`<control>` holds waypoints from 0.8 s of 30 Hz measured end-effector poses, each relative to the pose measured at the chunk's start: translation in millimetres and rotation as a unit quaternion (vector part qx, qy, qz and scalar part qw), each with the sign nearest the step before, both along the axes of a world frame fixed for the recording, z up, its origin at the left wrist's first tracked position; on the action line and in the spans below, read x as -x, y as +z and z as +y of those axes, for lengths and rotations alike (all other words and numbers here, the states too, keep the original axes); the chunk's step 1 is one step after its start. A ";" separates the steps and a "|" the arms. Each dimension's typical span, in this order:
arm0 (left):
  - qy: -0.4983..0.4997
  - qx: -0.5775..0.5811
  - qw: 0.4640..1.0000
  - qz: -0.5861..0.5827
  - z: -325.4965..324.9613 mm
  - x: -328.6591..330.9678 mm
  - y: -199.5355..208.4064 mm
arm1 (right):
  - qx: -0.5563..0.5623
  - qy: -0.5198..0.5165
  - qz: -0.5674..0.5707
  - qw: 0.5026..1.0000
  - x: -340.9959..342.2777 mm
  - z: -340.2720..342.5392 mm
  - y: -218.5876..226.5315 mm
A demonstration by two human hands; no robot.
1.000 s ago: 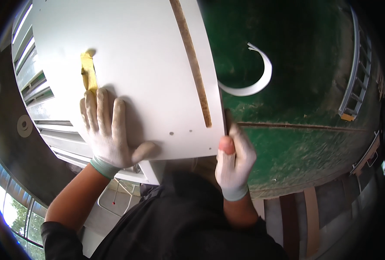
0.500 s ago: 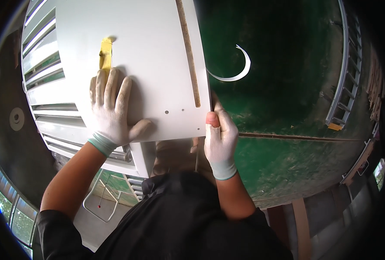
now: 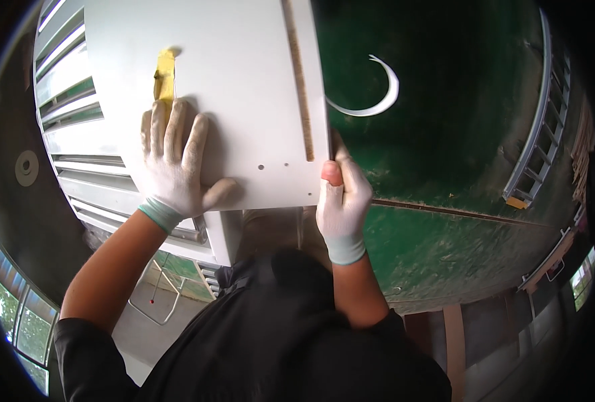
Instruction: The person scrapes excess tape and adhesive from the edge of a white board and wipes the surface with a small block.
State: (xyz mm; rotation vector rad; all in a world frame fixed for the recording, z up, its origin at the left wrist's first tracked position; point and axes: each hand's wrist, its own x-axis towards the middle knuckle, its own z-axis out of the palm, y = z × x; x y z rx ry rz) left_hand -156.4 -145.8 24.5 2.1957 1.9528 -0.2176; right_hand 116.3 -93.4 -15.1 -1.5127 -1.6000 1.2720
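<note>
A white panel [image 3: 234, 87] with a brown groove [image 3: 297, 80] and several small drilled holes lies in front of me. My left hand [image 3: 173, 164], in a white glove with soiled fingertips, rests flat on it, fingers spread. Its fingertips meet the lower end of a yellow, flat strip-like object [image 3: 165, 74] whose exact kind I cannot make out. At the panel's near right corner my right hand [image 3: 343, 194] is closed round the edge. Its bare thumb tip pokes out of the glove; the other fingers are partly hidden. A curled white strip [image 3: 390, 94] sticks out beyond that edge.
White slatted pieces [image 3: 76, 107] are at the left, beside and below the panel. A green floor [image 3: 445, 134] with a dark seam extends to the right, where a metal ladder [image 3: 542, 127] lies. A bent metal frame [image 3: 170, 311] stands at lower left.
The view has shifted slightly, so the panel's right edge and the curled strip appear a little higher and farther right. Both hands keep their places on the panel.
</note>
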 end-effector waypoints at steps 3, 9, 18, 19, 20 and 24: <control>-0.003 -0.003 1.000 0.001 1.7 -0.6 -1.2 | -0.020 0.037 0.008 0.999 -14.9 13.9 15.3; 0.027 0.008 1.000 -0.006 2.1 -0.2 3.8 | 0.051 0.059 -0.081 0.994 -70.4 -17.7 38.8; 0.244 -0.185 0.934 -0.182 32.9 -30.9 -18.0 | -0.052 0.129 0.109 0.984 46.8 68.8 48.6; 0.302 -0.225 0.898 -0.226 39.0 -38.5 -26.3 | -0.054 0.149 0.108 0.981 51.1 68.3 39.8; 0.381 -0.262 0.840 -0.284 38.5 -46.9 -38.1 | -0.063 0.191 0.097 0.975 49.3 61.7 41.8; 0.491 -0.235 0.808 -0.223 90.3 -63.1 -32.5 | -0.070 0.229 0.121 0.963 -2.7 99.3 54.0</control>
